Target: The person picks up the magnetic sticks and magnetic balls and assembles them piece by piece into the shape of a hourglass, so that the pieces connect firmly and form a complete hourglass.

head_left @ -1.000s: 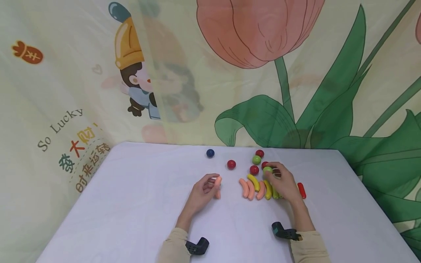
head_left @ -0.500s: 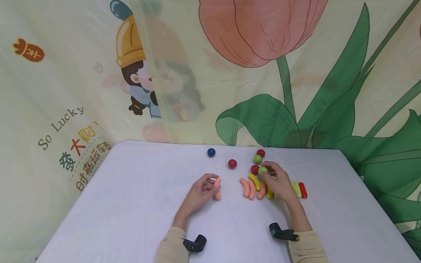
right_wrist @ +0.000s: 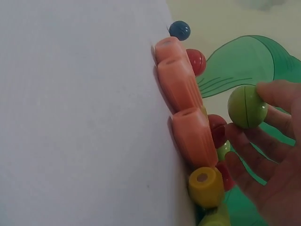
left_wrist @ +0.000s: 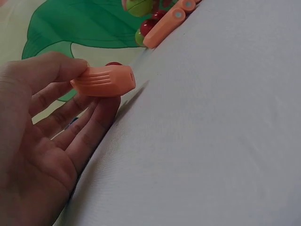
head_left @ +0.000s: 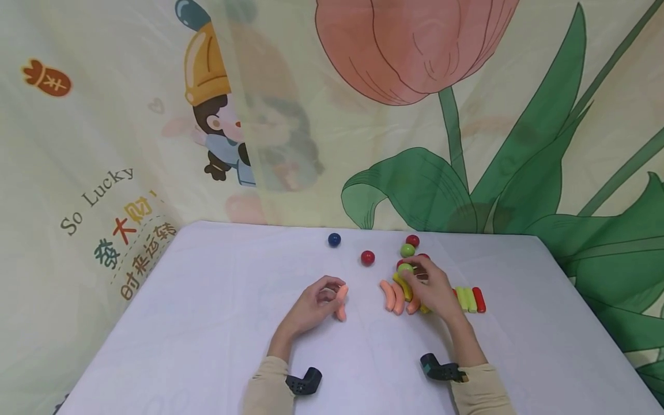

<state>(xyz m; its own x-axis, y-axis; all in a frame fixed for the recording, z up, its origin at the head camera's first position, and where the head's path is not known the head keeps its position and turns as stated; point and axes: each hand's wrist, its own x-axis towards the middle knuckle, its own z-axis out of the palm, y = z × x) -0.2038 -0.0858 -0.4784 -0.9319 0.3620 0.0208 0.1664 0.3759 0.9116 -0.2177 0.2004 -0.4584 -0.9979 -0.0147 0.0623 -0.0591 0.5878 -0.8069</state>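
- I saw the left grip (head_left: pixel 313 304) clamped on one orange curved piece (left_wrist: pixel 103 81), thumb against fingertips; whether this piece touched the surface (head_left: pixel 207 311), I could not tell.
- At three o'clock from it, the right grip (head_left: pixel 433 288) was clamped on a green ball (right_wrist: pixel 244 109), also between thumb and fingers.
- In the head view, the green ball stood just at the twelve o'clock end of a yellow curved piece (head_left: pixel 404 289), with two orange pieces (head_left: pixel 392 297) near it, toward eight o'clock.
- My first worry was the ball: it looked smooth and round, so a loose pinch could, I judged, let it roll into its neighbours.
- The right fingers were also close to the row, and a low wrist might have pushed the pieces out of line.
- The left piece could have twisted, because the pinch was narrow.
- The blue ball (head_left: pixel 334 240), at one o'clock from the left grip, lay near the far edge; a bump could have sent it over.
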